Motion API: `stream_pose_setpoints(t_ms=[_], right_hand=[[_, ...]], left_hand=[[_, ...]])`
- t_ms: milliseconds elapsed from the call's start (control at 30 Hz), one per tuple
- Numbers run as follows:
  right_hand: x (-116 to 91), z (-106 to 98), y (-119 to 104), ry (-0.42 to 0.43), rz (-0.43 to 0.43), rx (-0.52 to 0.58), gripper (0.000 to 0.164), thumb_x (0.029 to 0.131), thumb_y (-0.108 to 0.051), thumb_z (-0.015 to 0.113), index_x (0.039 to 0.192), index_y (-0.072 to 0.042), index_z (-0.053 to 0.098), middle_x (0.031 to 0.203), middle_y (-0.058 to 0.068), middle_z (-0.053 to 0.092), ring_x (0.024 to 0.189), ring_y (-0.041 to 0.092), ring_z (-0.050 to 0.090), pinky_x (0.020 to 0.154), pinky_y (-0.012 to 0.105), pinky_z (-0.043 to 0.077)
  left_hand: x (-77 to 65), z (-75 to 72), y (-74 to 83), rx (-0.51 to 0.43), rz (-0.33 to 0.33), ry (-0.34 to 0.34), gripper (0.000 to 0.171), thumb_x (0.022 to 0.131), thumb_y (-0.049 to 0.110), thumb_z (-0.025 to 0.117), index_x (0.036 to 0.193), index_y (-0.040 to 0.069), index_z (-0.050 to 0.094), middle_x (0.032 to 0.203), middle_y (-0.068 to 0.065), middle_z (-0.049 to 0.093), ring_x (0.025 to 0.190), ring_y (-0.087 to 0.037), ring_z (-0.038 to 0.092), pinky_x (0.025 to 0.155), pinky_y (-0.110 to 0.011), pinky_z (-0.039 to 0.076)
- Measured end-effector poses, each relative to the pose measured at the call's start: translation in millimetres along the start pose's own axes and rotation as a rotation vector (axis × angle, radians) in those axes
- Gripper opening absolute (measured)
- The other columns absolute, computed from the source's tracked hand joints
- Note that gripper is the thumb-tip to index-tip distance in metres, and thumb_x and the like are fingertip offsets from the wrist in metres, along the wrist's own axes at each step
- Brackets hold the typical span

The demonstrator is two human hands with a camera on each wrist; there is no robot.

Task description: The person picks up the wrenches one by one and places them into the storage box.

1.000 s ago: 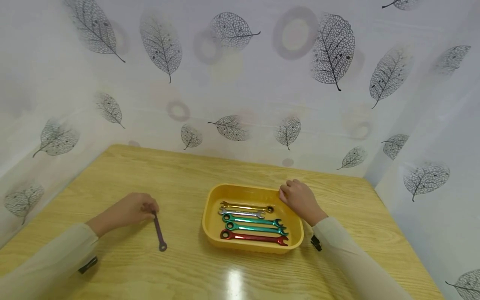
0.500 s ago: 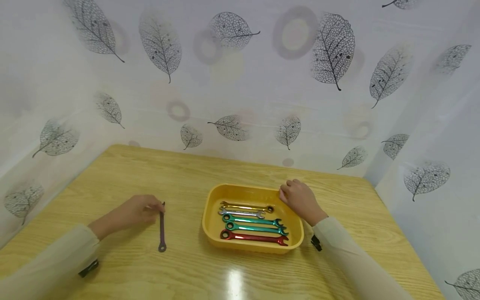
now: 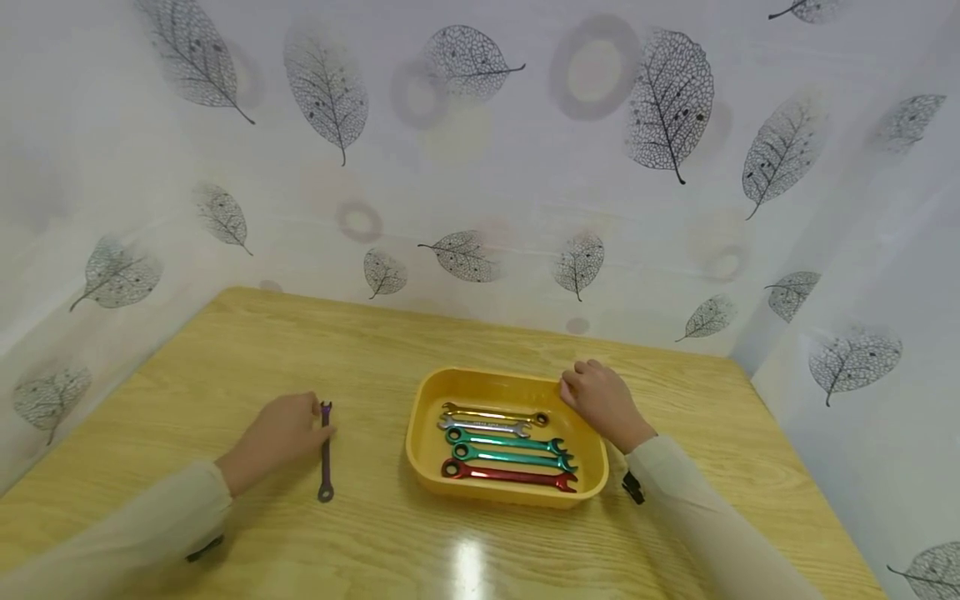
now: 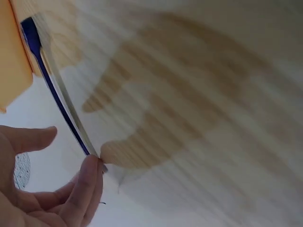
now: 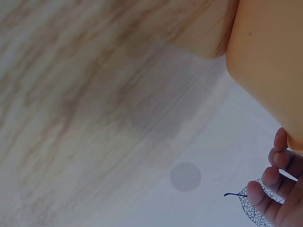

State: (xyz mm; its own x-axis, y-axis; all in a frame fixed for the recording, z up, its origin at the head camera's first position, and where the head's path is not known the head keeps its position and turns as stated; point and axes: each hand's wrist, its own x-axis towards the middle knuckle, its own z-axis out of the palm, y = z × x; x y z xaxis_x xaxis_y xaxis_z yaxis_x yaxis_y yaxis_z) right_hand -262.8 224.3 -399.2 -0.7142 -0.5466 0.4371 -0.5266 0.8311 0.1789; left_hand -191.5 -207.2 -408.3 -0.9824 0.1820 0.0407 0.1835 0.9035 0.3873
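A purple combination wrench [image 3: 326, 467] lies on the table left of the yellow plastic tray [image 3: 495, 494], its open end pointing away from me. My left hand [image 3: 279, 437] is at its upper part. In the left wrist view the fingertips [image 4: 92, 165] touch one end of the wrench, while the thumb [image 4: 38, 138] stands apart from it. At the tray's far right corner my right hand [image 3: 603, 404] grips the rim with curled fingers; the right wrist view shows them at the tray's edge. Inside the tray lie a gold wrench [image 3: 495, 414], a silver one, two green ones and a red wrench [image 3: 510, 475].
The wooden table [image 3: 360, 550] meets a white wall covering [image 3: 495, 183] printed with leaves at the back and both sides. Bare wood lies between the purple wrench and the tray.
My left hand has set the purple wrench straighter on the table and loosened its pinch, the thumb now apart. The right hand and the tray have stayed in place.
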Motion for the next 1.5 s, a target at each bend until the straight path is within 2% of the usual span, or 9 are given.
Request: stream_pose_setpoints(t_ms=[100,200,533,900,1033,1133,1267,1367,1500], right_hand=[[-0.2,-0.6,-0.4,0.004,0.0,0.001,0.02,0.086,-0.013,0.06,0.066,-0.01,0.057,0.058,0.0,0.041,0.054,0.013,0.032,0.052,0.023,0.034],[-0.2,-0.9,-0.4,0.008,0.002,0.01,0.021,0.086,-0.012,0.06,0.066,-0.01,0.057,0.058,0.0,0.041,0.054,0.013,0.032,0.051,0.023,0.033],[0.5,-0.9,0.0,0.017,-0.006,0.016,0.02,0.085,-0.011,0.06,0.065,-0.01,0.058,0.057,0.0,0.041,0.053,0.013,0.033,0.052,0.023,0.035],[0.9,-1.2,0.2,0.019,-0.01,0.006,0.021,0.085,-0.012,0.06,0.065,-0.009,0.057,0.057,0.0,0.041,0.053,0.014,0.033,0.052,0.024,0.035],[-0.2,-0.6,-0.2,0.012,-0.006,0.006,0.021,0.085,-0.012,0.06,0.065,-0.009,0.057,0.057,0.0,0.041,0.053,0.014,0.033,0.052,0.023,0.035],[-0.4,-0.9,-0.3,0.009,-0.003,0.011,0.021,0.085,-0.011,0.06,0.065,-0.009,0.057,0.057,0.0,0.041,0.053,0.013,0.033,0.051,0.023,0.034],[-0.3,-1.3,-0.3,0.015,-0.004,0.015,0.021,0.085,-0.011,0.06,0.065,-0.01,0.057,0.057,0.0,0.041,0.053,0.013,0.033,0.051,0.023,0.034],[-0.4,-0.7,0.2,0.024,-0.01,0.017,0.021,0.085,-0.011,0.06,0.064,-0.01,0.057,0.056,0.0,0.04,0.052,0.013,0.032,0.051,0.023,0.034],[-0.7,0.8,1.3,0.031,-0.024,0.014,0.023,0.085,-0.01,0.06,0.063,-0.01,0.056,0.056,0.0,0.04,0.052,0.013,0.031,0.051,0.023,0.034]], left_hand=[[2.5,1.6,4.2,0.02,-0.01,0.004,0.024,0.078,0.019,0.07,0.072,0.0,0.056,0.063,-0.005,0.056,0.054,-0.013,0.046,0.049,-0.026,0.04],[4.1,3.3,6.1,0.015,-0.027,-0.002,0.025,0.078,0.017,0.069,0.066,0.005,0.052,0.058,-0.002,0.049,0.05,-0.012,0.042,0.046,-0.023,0.034],[1.2,-0.6,12.5,0.07,-0.04,-0.01,0.028,0.079,0.017,0.068,0.064,0.005,0.047,0.056,-0.002,0.045,0.049,-0.012,0.041,0.045,-0.023,0.032],[0.2,1.3,17.3,0.028,-0.04,-0.031,0.033,0.075,0.015,0.073,0.056,0.009,0.047,0.052,0.002,0.042,0.047,-0.009,0.036,0.045,-0.021,0.029],[2.3,0.9,20.5,0.006,-0.049,-0.05,0.025,0.075,0.011,0.072,0.061,0.005,0.052,0.055,0.0,0.047,0.049,-0.009,0.039,0.046,-0.022,0.031],[3.5,-0.3,22.6,0.011,-0.028,-0.059,0.016,0.075,0.009,0.072,0.072,-0.001,0.06,0.065,-0.005,0.058,0.055,-0.013,0.049,0.05,-0.026,0.041],[3.8,-0.5,23.2,0.007,0.008,-0.056,0.019,0.075,0.007,0.072,0.086,-0.006,0.063,0.076,-0.01,0.064,0.066,-0.017,0.058,0.059,-0.031,0.05],[3.2,0.9,21.8,-0.003,0.022,-0.053,0.02,0.076,0.007,0.072,0.088,-0.006,0.063,0.076,-0.01,0.064,0.067,-0.018,0.059,0.06,-0.032,0.051],[-1.8,1.6,20.2,0.001,0.004,-0.051,0.022,0.076,0.01,0.073,0.088,-0.006,0.064,0.078,-0.01,0.065,0.069,-0.019,0.06,0.061,-0.033,0.051]])
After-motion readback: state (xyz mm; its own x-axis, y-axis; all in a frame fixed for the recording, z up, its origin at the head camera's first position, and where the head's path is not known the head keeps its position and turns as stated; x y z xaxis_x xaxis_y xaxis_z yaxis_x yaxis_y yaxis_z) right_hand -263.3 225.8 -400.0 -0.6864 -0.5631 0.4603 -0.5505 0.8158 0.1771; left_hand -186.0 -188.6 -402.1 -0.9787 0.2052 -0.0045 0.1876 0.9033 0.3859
